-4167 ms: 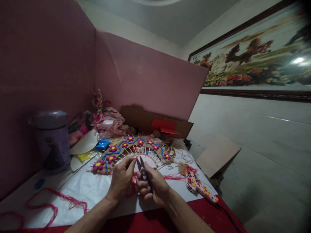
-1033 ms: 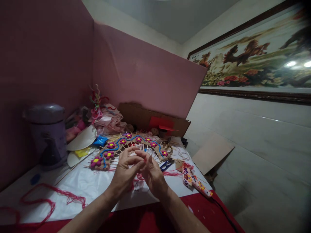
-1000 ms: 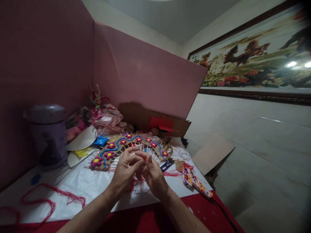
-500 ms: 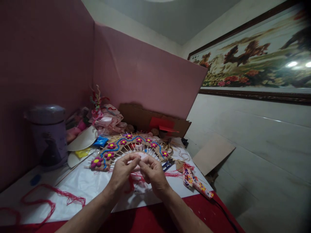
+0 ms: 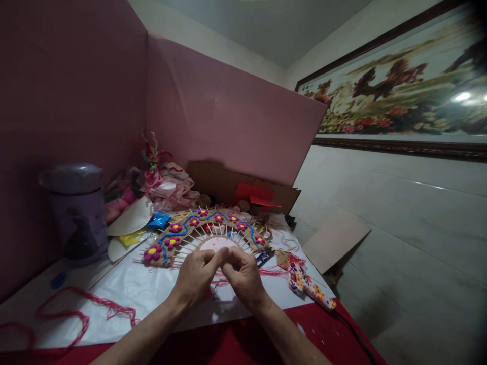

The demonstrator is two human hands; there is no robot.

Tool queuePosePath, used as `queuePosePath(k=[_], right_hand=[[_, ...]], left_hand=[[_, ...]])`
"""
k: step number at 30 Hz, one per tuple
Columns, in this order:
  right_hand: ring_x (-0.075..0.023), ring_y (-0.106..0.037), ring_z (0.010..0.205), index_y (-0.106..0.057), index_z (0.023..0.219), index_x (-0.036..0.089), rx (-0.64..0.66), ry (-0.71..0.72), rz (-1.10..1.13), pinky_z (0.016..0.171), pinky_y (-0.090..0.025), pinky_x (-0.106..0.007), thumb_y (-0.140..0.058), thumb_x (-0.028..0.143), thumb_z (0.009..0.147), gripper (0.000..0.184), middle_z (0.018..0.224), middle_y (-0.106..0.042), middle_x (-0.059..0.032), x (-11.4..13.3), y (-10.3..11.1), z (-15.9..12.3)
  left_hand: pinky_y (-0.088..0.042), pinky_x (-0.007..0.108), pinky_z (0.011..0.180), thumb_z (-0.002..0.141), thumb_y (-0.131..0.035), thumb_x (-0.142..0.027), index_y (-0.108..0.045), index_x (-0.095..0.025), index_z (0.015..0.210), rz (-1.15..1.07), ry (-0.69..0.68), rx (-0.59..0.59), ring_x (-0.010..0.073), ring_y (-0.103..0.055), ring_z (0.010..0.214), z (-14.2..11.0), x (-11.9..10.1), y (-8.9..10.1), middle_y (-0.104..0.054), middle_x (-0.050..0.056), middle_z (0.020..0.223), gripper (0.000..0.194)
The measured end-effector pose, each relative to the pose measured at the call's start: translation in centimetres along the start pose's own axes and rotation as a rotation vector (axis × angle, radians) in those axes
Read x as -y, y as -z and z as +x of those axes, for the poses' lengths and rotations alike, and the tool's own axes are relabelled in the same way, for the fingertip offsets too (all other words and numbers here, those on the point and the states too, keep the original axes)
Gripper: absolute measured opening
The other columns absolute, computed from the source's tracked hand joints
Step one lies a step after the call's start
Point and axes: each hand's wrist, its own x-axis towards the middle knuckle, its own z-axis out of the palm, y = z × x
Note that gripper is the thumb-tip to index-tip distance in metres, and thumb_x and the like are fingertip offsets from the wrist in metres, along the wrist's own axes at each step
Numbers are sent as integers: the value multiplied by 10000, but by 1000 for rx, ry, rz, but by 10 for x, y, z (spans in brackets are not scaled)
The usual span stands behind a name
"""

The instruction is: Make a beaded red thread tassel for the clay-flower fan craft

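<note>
My left hand and my right hand meet at the fingertips in a pinch. What they hold is too small or hidden to make out. Just beyond them lies a fan-shaped craft piece of thin sticks and a brown woven band, with magenta clay flowers, yellow centres and a wavy blue strip. Its pale pink half-round centre shows above my fingertips. Strands of pink-red yarn run across the white sheet behind and below my hands.
A flower-patterned glue gun with a black cord lies at right. More red yarn trails at left. A purple canister, paper plates and a blue packet stand left; cardboard leans at the back.
Both hands have dropped slightly, baring more of the pink half-round centre. The fingertips stay pinched together. The view has shifted very slightly.
</note>
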Motion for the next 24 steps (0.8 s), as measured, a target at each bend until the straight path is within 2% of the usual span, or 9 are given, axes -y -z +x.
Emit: queuePosePath(k=[4, 8, 13, 18, 24], right_hand=[[-101, -435, 540, -613, 707, 165, 31, -45, 37, 523, -341, -222, -547, 256, 818, 158, 616, -552, 17, -2, 1, 1], [-114, -484, 582, -630, 775, 160, 37, -55, 38, 559, -371, -232, -558, 277, 829, 148, 674, -589, -2, -6, 2, 2], [-101, -433, 524, -633, 811, 161, 35, -60, -25, 518, -336, -229, -558, 291, 836, 153, 625, -556, 12, -8, 2, 1], [-87, -334, 474, -642, 803, 157, 28, -26, -150, 469, -251, -227, -562, 259, 823, 132, 529, -427, 53, -4, 3, -1], [-85, -353, 499, -634, 782, 148, 17, 14, -196, 490, -273, -224, -546, 240, 837, 138, 557, -443, 45, -3, 2, -2]], left_hand=[[-293, 268, 539, 872, -365, -479, -448, -207, 510, 56, -59, -22, 156, -406, 534, 0, -1, 1, -432, -12, 510, 460], [-316, 275, 563, 851, -398, -387, -481, -209, 562, 108, -88, -70, 165, -446, 554, 1, -2, 0, -511, 6, 554, 349], [-345, 275, 572, 814, -424, -349, -499, -209, 597, 21, -54, -78, 172, -480, 586, 2, -1, 0, -542, 11, 591, 269], [-359, 282, 583, 773, -449, -317, -471, -208, 603, -51, -23, -76, 171, -472, 594, 3, 0, 1, -511, 0, 594, 202], [-339, 298, 590, 819, -395, -351, -430, -220, 645, 34, -58, -98, 175, -441, 601, 3, 0, -2, -482, -4, 624, 221]])
